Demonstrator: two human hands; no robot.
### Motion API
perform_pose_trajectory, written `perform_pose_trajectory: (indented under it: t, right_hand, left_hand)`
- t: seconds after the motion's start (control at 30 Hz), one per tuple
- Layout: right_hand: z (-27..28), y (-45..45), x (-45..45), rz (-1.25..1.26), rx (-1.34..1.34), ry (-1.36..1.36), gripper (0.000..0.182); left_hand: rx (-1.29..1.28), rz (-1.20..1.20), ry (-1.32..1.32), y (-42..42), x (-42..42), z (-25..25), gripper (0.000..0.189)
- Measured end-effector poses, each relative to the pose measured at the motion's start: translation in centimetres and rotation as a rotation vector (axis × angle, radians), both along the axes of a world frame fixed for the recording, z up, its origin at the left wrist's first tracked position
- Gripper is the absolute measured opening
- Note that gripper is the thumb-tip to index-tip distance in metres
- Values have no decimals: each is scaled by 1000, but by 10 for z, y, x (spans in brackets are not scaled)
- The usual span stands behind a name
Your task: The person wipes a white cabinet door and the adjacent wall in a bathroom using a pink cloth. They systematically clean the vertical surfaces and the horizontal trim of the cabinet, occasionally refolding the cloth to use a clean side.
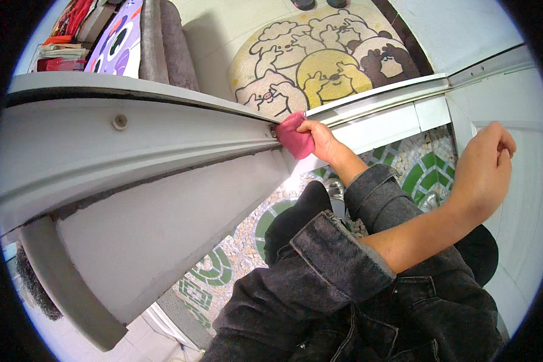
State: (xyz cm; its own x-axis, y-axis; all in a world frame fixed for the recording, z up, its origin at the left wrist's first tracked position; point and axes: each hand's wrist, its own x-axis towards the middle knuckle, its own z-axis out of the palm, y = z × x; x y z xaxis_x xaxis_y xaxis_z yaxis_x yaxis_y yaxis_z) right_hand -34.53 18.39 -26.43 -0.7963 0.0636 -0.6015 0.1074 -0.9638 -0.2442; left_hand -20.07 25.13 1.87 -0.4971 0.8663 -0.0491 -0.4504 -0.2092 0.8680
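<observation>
My right hand (321, 138) grips a pink cloth (296, 135). The cloth presses at the low corner where the white door jamb (172, 131) meets the door sill (375, 129). Crossing over the right sleeve, my left arm reaches to the right. My left hand (484, 165) has its fingers curled in, with nothing visible in them, in front of a white panelled door (516, 117). A round bumper-like fitting (120, 122) sits on the jamb. Beside the jamb runs a plain grey wall face (172, 217) with rough, dark edges.
Past the sill lies a doormat with cartoon animals (335, 72). A grey upholstered piece (176, 50) and stacked items (63, 54) stand at upper left. Dark shoes (303, 3) show at the top. Green patterned floor tiles (276, 217) lie beneath my knees.
</observation>
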Motion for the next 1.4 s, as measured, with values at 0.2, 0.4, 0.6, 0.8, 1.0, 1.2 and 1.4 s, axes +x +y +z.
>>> perform_pose_trajectory:
  t: [0.2,0.4,0.6,0.8,1.0,1.2,1.4]
  right_hand:
    - [30,5,27,-122,-127,64,19]
    - [73,33,69,-144,-191,333,33]
    - [138,93,107,-192,261,309,33]
    - [238,156,175,-318,921,373,34]
    - [317,133,203,-633,715,411,36]
    - [321,114,196,-606,931,373,32]
    - [316,118,206,-557,949,324,31]
  left_hand:
    - [-27,-29,-2,-2,-4,11,8]
    - [97,47,162,-3,1,12,10]
    - [120,3,198,-3,-10,6,13]
    - [147,72,221,-12,-38,23,19]
    - [-6,195,423,-19,-45,24,28]
    - [84,183,468,-18,-35,21,68]
    - [179,113,432,-20,-35,18,64]
